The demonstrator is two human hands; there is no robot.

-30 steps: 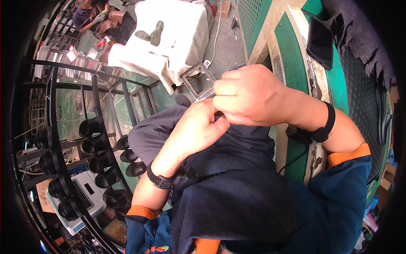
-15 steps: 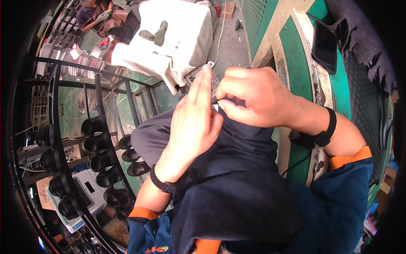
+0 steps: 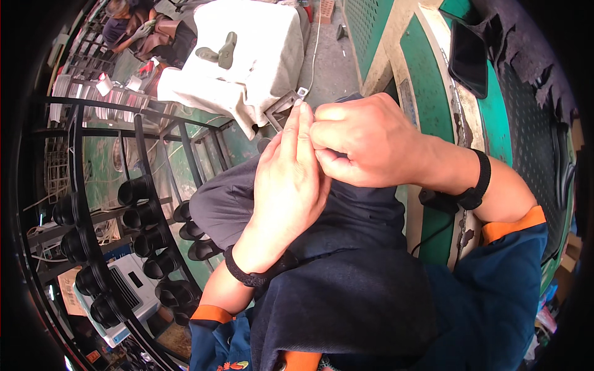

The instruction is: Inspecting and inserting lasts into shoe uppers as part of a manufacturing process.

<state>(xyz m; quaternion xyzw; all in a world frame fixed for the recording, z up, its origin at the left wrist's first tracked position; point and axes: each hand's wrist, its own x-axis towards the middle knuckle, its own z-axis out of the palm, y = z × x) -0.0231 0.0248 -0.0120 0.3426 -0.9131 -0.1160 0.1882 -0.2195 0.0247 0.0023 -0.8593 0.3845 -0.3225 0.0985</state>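
Note:
Above my lap, my two hands meet, touching near the fingertips. My left hand (image 3: 289, 179) shows its back, with fingers stretched forward side by side and the thumb tucked toward the right hand. My right hand (image 3: 370, 141) is closed in a pinch against the left fingers. Whatever it grips, if anything, is hidden between the hands. Just beyond the fingertips, a grey angular metal frame (image 3: 279, 111) shows partly. Dark cloth (image 3: 346, 297) covers my lap under both wrists.
Black shoes (image 3: 148, 240) hang on a dark metal rack (image 3: 159, 213) at left. Ahead, olive-green shoe-shaped pieces (image 3: 226, 51) lie on a white-covered table (image 3: 266, 37). A phone (image 3: 468, 59) rests on the green machine (image 3: 427, 68) at right. A person (image 3: 133, 28) works at far left.
My right hand has moved slightly left, closer against the left fingers. My left thumb, which stuck out to the right before, is now tucked in. The view has shifted a little.

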